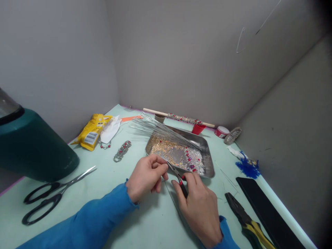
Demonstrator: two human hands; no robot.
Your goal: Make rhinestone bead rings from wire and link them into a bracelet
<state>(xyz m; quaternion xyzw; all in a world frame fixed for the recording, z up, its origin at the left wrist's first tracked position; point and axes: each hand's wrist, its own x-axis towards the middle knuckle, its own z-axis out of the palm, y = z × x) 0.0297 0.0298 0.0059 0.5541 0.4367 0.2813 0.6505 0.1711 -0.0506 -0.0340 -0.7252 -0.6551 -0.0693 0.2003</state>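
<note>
Wrinkled sleeves point(95, 218) flank tapered metal pliers point(178, 176) in the right hand point(201, 205).

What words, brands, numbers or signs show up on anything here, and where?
No text reads clearly.
Yellow plastic packet: dark printing and a white barcode label, too small to read.
Round red-and-white tub: marks on its side, too blurred to read.

Big dark green round bottle point(36, 145) on L, nr silver metal scissors point(67, 185) w/ black loop handles. Yellow shiny packet point(93, 129) right by crumpled white tissue point(110, 129). On R, long flat black bar point(269, 211), dark metal pliers point(244, 218) w/ yellow & green grips next to it. Fluffy blue tassel point(247, 168) nr bar's far end.
</note>
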